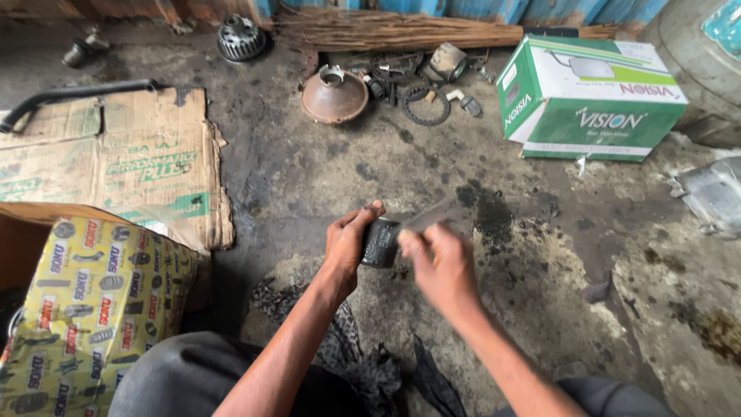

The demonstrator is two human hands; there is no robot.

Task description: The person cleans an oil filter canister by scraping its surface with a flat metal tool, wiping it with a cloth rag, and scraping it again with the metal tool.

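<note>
I look down from a head camera at my two bare arms reaching over a stained, oily concrete floor. My left hand is wrapped around a small dark cylindrical part, fingers curled over its top and thumb behind, holding it just above the floor. My right hand is blurred with motion; its fingers are closed on a thin grey strip-like tool that slants up and away from the part's top edge. I cannot tell exactly what the tool is or whether its lower end touches the part.

Just below the grip, toward my body, a dark patterned rag lies on the floor between my knees. To the left of the grip sits a yellow printed carton, and beyond it a flattened sheet of brown cardboard with a black hose lying along its far edge. Well beyond the grip, a rusty cone-shaped metal cover rests beside a scatter of dark rings and gaskets. A toothed metal wheel and a straw broom lie farther off by the wall. Up and to the right of the grip stands a green and white cardboard box, and at the far right edge a piece of crumpled silver metal.
</note>
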